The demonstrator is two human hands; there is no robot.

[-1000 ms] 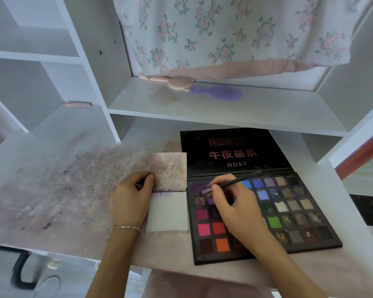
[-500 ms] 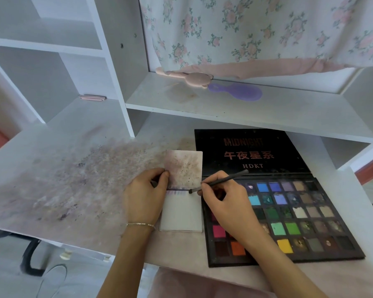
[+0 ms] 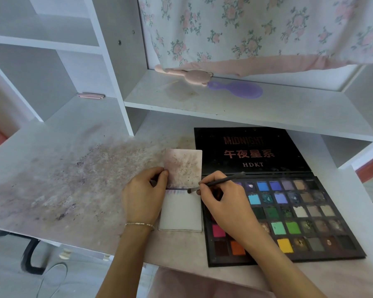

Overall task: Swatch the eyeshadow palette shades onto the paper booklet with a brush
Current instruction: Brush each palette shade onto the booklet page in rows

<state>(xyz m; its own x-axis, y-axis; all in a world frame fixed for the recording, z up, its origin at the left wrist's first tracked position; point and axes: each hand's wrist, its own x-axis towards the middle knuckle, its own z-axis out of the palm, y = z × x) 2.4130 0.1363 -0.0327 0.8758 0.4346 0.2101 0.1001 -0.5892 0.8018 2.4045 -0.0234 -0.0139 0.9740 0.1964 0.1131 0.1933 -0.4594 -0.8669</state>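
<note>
At the near edge of the worktop (image 3: 52, 201) we work with both hands side by side. Our left hand (image 3: 142, 198) pins the paper booklet (image 3: 181, 214) at its fold, thumb and fingers pinching the left edge where the stained upper page stands up. Our right hand (image 3: 222, 203) lies over the left columns of the eyeshadow palette (image 3: 299, 216), its fingers pinched round the brush (image 3: 218, 182) like a pen. The brush tip sits at the top right of the lower white page, just under the fold, at the end of a faint row of purple strokes.

The booklet lies touching the palette's left side; the palette lies open, lid flat behind it, pans of blue, green, yellow and pink showing past our wrist.

We judge the next stroke risky in a few ways. The heel of our right hand hovers over the pink and dark pans and could pick up powder and smear it onto the clean page. If the left hand eases, the upper page may fall over the wet-looking strokes, or the booklet may slide. Loose powder already dusts the worktop to the left and could soil the paper.

Farther back, on the shelf (image 3: 267, 108), a pink comb (image 3: 187, 75) and a purple brush (image 3: 239, 89) lie below a floral cloth (image 3: 256, 29).
</note>
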